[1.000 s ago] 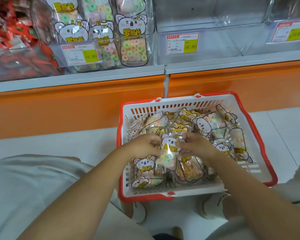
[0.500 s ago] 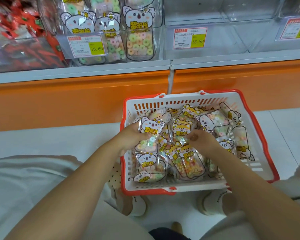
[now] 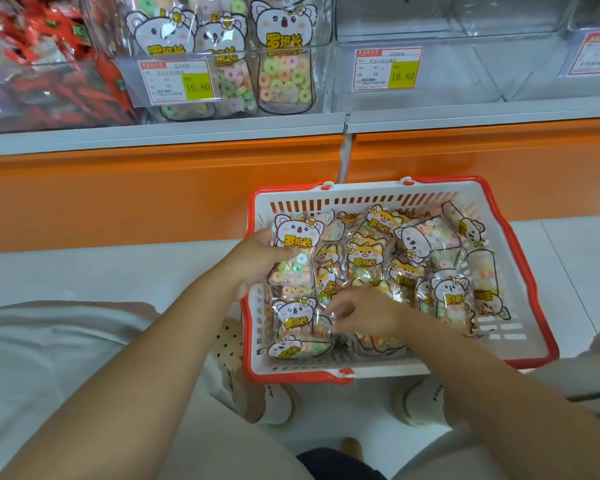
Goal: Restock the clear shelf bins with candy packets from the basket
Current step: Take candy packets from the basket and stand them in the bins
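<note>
A koala candy packet (image 3: 293,251) is being gripped in the left hand (image 3: 257,263), just above the left end of the red-rimmed basket (image 3: 548,341) on the floor. The right hand (image 3: 361,311) is being curled among the basket's other packets; whether one is being pinched cannot be told. Gathering is judged to be under way. Next, lifting to the clear shelf bin (image 3: 321,98) above, where matching packets are being kept, is being called for.

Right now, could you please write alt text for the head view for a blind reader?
The left hand grips a koala candy packet over the red-rimmed basket while the right hand reaches among more packets; above, a clear shelf bin holds matching packets.
</note>
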{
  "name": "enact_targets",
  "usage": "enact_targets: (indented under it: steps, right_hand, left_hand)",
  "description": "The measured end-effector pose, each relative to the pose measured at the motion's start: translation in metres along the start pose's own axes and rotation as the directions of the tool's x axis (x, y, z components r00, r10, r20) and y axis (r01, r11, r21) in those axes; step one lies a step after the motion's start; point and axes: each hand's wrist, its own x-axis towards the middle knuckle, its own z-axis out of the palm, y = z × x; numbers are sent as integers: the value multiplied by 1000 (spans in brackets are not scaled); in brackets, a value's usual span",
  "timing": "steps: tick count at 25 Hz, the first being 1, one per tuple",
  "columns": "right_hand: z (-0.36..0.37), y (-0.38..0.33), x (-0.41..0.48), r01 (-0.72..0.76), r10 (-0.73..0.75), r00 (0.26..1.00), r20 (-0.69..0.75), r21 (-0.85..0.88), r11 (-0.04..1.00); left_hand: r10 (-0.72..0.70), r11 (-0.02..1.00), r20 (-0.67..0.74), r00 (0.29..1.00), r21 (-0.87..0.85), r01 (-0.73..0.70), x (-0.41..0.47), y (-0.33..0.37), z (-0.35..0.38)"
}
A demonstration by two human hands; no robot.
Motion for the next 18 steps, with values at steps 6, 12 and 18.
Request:
enact_targets:
  steps: [6, 12, 18]
  right_hand:
    - [45, -1, 11, 27, -44, 994, 97, 168, 985]
    - [1, 9, 2, -54, 57, 998, 9, 467, 883]
    - [-30, 15, -12, -55, 78, 997, 5, 750, 659]
  left_hand:
    - [0, 999, -20, 1000, -51, -1, -10, -4, -11]
    - [77, 997, -87, 993, 17, -76, -3, -10, -14]
    - [81, 996, -51, 995, 36, -79, -5, -7, -5]
